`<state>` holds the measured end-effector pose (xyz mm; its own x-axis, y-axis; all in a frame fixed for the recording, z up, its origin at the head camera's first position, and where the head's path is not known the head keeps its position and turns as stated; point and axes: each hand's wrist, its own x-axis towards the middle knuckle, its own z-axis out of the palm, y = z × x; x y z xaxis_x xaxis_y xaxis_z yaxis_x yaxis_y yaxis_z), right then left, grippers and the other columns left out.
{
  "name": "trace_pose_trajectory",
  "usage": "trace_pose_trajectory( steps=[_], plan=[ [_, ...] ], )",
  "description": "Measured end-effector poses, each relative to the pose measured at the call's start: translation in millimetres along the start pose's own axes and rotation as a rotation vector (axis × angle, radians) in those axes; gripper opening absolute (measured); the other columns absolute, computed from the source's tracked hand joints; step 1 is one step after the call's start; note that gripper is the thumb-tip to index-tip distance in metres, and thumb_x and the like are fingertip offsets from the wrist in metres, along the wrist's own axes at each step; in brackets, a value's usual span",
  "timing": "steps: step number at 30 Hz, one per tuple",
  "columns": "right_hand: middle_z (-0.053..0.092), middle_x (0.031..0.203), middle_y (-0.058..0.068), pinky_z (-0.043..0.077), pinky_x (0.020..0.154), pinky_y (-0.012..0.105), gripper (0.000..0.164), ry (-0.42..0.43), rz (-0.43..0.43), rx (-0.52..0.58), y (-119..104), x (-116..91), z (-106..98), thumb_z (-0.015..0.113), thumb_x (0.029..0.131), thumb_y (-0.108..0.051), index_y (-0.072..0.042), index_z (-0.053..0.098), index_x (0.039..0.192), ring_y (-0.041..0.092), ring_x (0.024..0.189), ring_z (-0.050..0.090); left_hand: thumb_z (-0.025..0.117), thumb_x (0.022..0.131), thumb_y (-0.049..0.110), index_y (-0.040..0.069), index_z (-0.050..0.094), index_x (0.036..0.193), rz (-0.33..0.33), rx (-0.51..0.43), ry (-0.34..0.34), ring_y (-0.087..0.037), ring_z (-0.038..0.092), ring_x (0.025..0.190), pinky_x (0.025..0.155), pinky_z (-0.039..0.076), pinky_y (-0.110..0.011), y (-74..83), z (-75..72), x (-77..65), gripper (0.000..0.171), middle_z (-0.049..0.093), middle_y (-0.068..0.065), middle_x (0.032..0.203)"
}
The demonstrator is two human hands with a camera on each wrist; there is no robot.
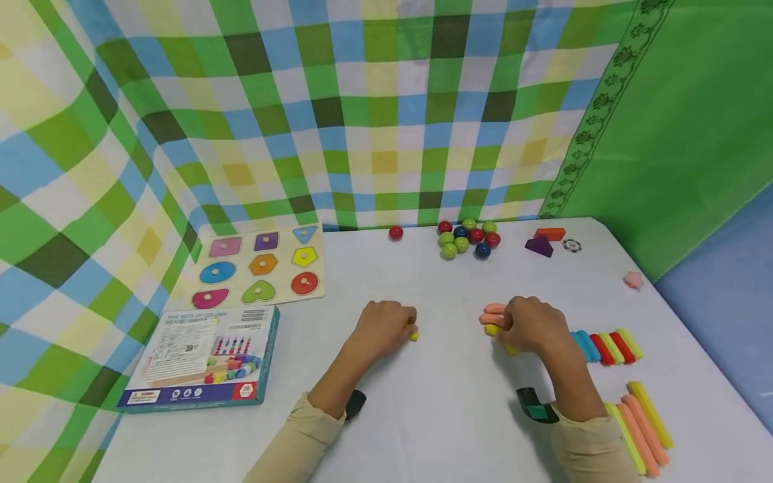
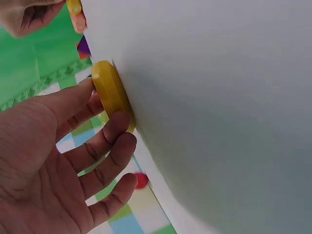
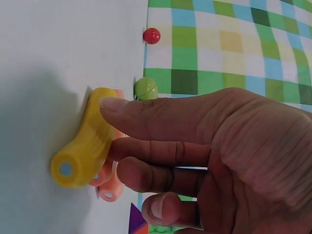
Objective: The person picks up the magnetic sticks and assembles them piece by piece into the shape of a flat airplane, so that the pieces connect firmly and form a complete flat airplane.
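Observation:
My left hand (image 1: 382,327) pinches a short ridged yellow stick (image 2: 112,90) against the white table, thumb on one side and fingertips on the other. Most of this stick is hidden behind the hand in the head view. Farther right, my right hand (image 1: 535,325) holds another yellow stick (image 3: 87,141), slightly bent, with a pale round dot at its end. The right thumb lies over it and fingers are behind it. Two salmon sticks (image 1: 492,318) lie just beyond the right hand, alongside the yellow one.
Blue, red and yellow-green sticks (image 1: 608,347) lie right of the right hand; longer sticks (image 1: 647,429) lie nearer. Several coloured balls (image 1: 461,243), a purple block (image 1: 539,247) and an orange block (image 1: 550,234) stand at the back. A shape puzzle board (image 1: 280,282) and a toy box (image 1: 266,362) lie left.

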<state>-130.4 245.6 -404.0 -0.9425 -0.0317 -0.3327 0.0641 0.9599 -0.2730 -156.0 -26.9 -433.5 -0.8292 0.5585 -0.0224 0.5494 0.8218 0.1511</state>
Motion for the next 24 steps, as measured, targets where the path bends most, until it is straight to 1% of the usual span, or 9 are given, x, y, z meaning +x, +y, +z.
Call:
trace_pose_trajectory(
  steps=[4,9,11,14,17,19,22,24],
  plan=[
    [0.055,0.079,0.006,0.041,0.059,0.037,0.030,-0.004,0.008,-0.016,0.2,3.9,1.8,0.081,0.073,-0.029,-0.008,0.067,0.090,0.024,0.075,0.051,0.066,0.089,0.030,0.022,0.068,0.091,-0.032,-0.032,-0.009,-0.010,0.053,0.068,0.067,0.043,-0.032,-15.9,-0.6,-13.9,0.009,0.059,0.010,0.072],
    [0.056,0.081,0.007,0.042,0.060,0.038,0.038,-0.021,0.035,-0.038,1.4,7.9,2.3,0.080,0.073,-0.030,-0.004,0.067,0.097,0.026,0.077,0.052,0.067,0.089,0.027,0.022,0.066,0.090,-0.057,-0.115,-0.014,-0.009,0.051,0.068,0.066,0.042,-0.030,-34.8,2.1,-29.7,0.005,0.055,0.012,0.070],
    [0.055,0.082,0.008,0.042,0.060,0.038,0.041,-0.032,0.039,-0.041,1.1,8.5,2.4,0.080,0.073,-0.030,-0.002,0.066,0.100,0.026,0.077,0.051,0.067,0.088,0.029,0.022,0.063,0.093,-0.079,-0.157,-0.015,-0.009,0.050,0.067,0.064,0.041,-0.029,-40.7,3.8,-33.5,0.010,0.053,0.012,0.069],
    [0.055,0.081,0.007,0.042,0.059,0.037,0.038,-0.040,0.017,-0.043,-2.7,8.5,5.8,0.080,0.073,-0.028,-0.003,0.065,0.098,0.025,0.075,0.051,0.069,0.086,0.035,0.020,0.059,0.104,-0.137,-0.203,-0.021,-0.010,0.049,0.062,0.058,0.040,-0.027,-46.8,5.5,-37.1,0.026,0.052,0.009,0.066],
    [0.055,0.078,0.004,0.043,0.060,0.035,0.030,-0.012,-0.057,-0.035,-12.4,9.4,12.0,0.081,0.073,-0.027,-0.008,0.064,0.090,0.022,0.072,0.050,0.070,0.083,0.041,0.016,0.058,0.115,-0.194,-0.242,-0.035,-0.011,0.048,0.058,0.055,0.039,-0.027,-50.2,5.7,-39.1,0.042,0.051,0.007,0.063],
    [0.055,0.076,0.000,0.044,0.061,0.034,0.025,0.027,-0.141,-0.024,-23.4,11.2,17.1,0.080,0.073,-0.026,-0.012,0.064,0.085,0.020,0.072,0.050,0.071,0.082,0.041,0.014,0.061,0.116,-0.215,-0.264,-0.042,-0.012,0.049,0.058,0.055,0.039,-0.027,-51.1,5.4,-39.9,0.044,0.052,0.007,0.062],
    [0.055,0.074,-0.003,0.044,0.064,0.033,0.017,0.070,-0.280,-0.013,-45.4,15.7,23.2,0.077,0.077,-0.026,-0.015,0.064,0.082,0.017,0.072,0.049,0.071,0.082,0.036,0.014,0.067,0.108,-0.231,-0.288,-0.033,-0.012,0.050,0.060,0.056,0.040,-0.028,-51.0,4.8,-40.0,0.035,0.053,0.008,0.061],
    [0.053,0.072,-0.005,0.042,0.063,0.032,0.015,0.076,-0.348,-0.024,-61.5,19.6,26.0,0.075,0.078,-0.026,-0.016,0.063,0.080,0.016,0.071,0.048,0.071,0.083,0.033,0.013,0.069,0.102,-0.238,-0.294,-0.015,-0.011,0.050,0.062,0.057,0.040,-0.027,-50.2,4.6,-39.1,0.028,0.054,0.009,0.062]
  ],
)
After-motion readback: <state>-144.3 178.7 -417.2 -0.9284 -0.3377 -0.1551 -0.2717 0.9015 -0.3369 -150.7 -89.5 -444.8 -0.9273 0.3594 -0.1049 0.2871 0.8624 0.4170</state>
